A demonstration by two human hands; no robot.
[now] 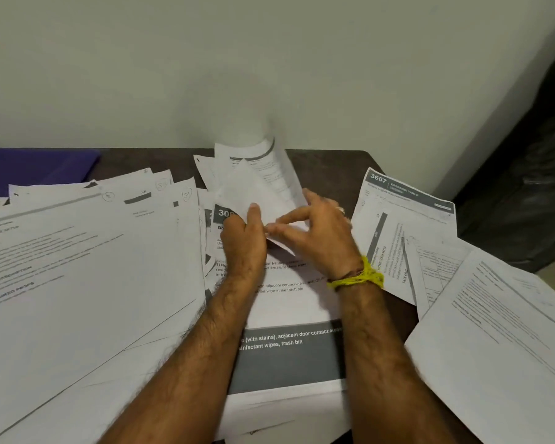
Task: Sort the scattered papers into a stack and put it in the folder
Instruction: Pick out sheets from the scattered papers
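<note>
Pale wall behind a dark desk (pixel 327 161) strewn with printed papers (pixel 87 267). At frame centre, the left hand (pixel 242 238) and right hand (pixel 318 233) both pinch a raised, curling sheet (pixel 257 184). Purple folder (pixel 36 165) lies at upper left.

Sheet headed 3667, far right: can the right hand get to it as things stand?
Probably not right away. The right hand and left hand both hold a lifted sheet. The 3667 sheet lies uncovered just beside the right hand, so once freed the way looks open.
</note>
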